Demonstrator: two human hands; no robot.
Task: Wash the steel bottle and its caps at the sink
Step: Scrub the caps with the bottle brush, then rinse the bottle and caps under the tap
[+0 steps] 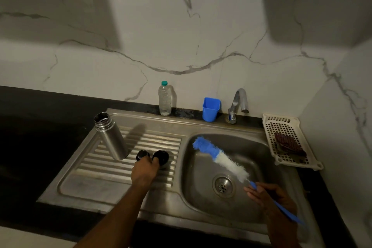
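Note:
An open steel bottle [111, 137] stands upright on the ribbed drainboard [96, 179] left of the sink basin [247, 147]. Two dark caps lie side by side to its right: a smaller cap [142, 154] and a larger cap [161, 156]. My left hand [144, 171] reaches over them, its fingertips touching both; whether it grips either one is hidden. My right hand [269, 197] holds the blue handle of a bottle brush [221, 157], whose blue and white bristles hang over the basin.
A tap [238, 104] stands behind the basin, beside a blue plastic cup [210, 108] and a clear water bottle [164, 98]. A white plastic basket [281, 127] with a dark scrub pad [288, 143] sits at the right. A dark countertop [30, 137] lies at the left.

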